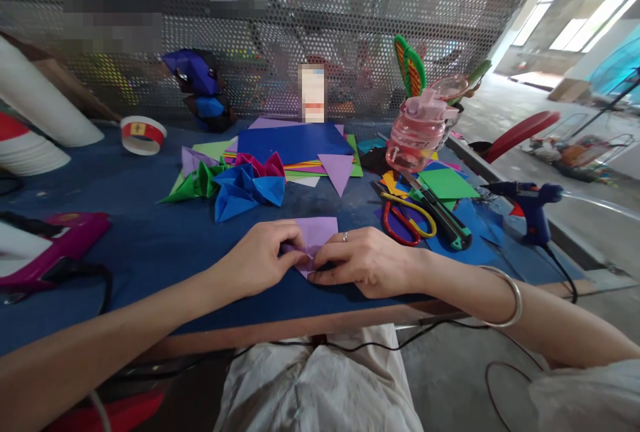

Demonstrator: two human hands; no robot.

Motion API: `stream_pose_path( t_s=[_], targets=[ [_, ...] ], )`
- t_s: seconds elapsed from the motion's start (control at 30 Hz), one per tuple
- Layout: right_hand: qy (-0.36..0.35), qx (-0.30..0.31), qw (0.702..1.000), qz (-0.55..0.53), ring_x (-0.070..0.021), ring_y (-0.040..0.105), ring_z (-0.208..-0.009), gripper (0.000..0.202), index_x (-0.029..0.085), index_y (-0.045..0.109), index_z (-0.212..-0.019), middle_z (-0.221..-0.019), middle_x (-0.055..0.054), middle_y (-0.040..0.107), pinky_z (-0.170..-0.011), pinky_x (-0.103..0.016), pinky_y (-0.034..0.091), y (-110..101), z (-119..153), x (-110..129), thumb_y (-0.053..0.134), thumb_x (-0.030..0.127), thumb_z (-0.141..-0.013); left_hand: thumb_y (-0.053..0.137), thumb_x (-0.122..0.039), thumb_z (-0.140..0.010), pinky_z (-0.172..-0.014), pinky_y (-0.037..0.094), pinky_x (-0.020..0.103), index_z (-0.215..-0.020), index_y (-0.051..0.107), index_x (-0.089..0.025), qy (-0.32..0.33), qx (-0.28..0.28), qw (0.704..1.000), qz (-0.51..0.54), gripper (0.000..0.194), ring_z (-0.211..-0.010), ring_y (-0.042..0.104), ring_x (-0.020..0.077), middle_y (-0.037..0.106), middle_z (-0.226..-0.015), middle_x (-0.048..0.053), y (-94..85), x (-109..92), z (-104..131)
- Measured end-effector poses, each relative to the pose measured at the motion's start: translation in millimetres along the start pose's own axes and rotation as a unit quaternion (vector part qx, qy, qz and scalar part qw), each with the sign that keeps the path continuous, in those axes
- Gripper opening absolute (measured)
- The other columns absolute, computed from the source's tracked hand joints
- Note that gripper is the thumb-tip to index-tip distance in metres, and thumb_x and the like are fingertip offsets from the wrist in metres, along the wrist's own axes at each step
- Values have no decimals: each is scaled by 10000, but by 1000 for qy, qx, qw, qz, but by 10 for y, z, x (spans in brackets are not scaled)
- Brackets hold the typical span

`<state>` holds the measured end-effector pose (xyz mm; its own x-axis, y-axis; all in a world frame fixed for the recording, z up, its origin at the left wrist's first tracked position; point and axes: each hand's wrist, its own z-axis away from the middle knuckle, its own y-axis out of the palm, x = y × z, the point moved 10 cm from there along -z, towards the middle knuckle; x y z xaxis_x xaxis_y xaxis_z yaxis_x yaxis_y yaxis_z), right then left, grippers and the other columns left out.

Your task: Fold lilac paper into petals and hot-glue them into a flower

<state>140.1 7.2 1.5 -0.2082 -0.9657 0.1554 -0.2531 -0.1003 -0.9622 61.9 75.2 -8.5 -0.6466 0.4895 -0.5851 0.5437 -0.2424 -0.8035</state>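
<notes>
A piece of purple origami paper (319, 227) lies on the blue tabletop in front of me, partly covered by my fingers. My left hand (267, 253) pinches its left side between thumb and curled fingers. From the right, my right hand (367, 260), with a ring on one finger, presses and grips the lower part of the same sheet. Just beyond sits a folded purple triangle (338, 171). To its left are folded paper shapes: a blue one (247, 193), a green one (197, 182) and a pink one (257, 164).
Scissors (407, 219), a utility knife (443, 215) and a glue gun (533, 205) lie to the right, near a pink bottle (417, 132). Coloured sheets (295, 142) are stacked behind. A paper cup (143, 135) and a magenta device (75, 239) stand left. Perforated metal (280, 39) closes the back.
</notes>
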Motion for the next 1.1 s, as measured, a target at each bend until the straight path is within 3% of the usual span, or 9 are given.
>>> stream_pose_path(
  t_s=[0.23,0.43,0.6,0.87,1.1],
  targets=[
    [4,-7,1000,-3,-169,591,-1054,419,189,653,-1182,-1116,-52,672,-891,-293,493,2,1,1,442,27,-857,632,-224,-766,-646,403,273,-689,596,-189,6,10,1000,19,92,-693,585,158,625,-749,-2,20,13,23],
    [22,-48,996,-66,-155,607,-1070,492,162,648,-1173,-1136,-62,679,-863,-273,506,-48,24,-42,414,-15,-778,643,-227,-751,-653,402,281,-795,537,-203,16,-16,1000,1,117,-705,548,155,580,-785,-24,-37,18,34],
    [41,-34,998,-20,-172,598,-1001,478,174,600,-1257,-1094,-70,662,-822,-296,506,-2,8,-35,436,28,-833,595,-161,-759,-648,401,272,-782,498,-201,41,-9,999,-7,108,-701,517,139,540,-796,-29,-35,-52,35],
    [18,-9,999,43,-185,550,-943,443,190,608,-1238,-1064,-73,636,-751,-299,492,62,-15,34,476,71,-832,637,-180,-789,-668,418,266,-761,626,-193,58,-11,998,-17,33,-732,549,131,572,-828,-18,-36,-37,48],
    [26,-3,999,36,-195,543,-981,456,183,604,-1249,-1097,-71,626,-780,-312,498,83,-5,25,488,75,-822,585,-183,-872,-748,405,295,-735,646,-196,123,-40,989,-77,151,-827,537,157,577,-858,-4,-87,-154,168]
  ],
)
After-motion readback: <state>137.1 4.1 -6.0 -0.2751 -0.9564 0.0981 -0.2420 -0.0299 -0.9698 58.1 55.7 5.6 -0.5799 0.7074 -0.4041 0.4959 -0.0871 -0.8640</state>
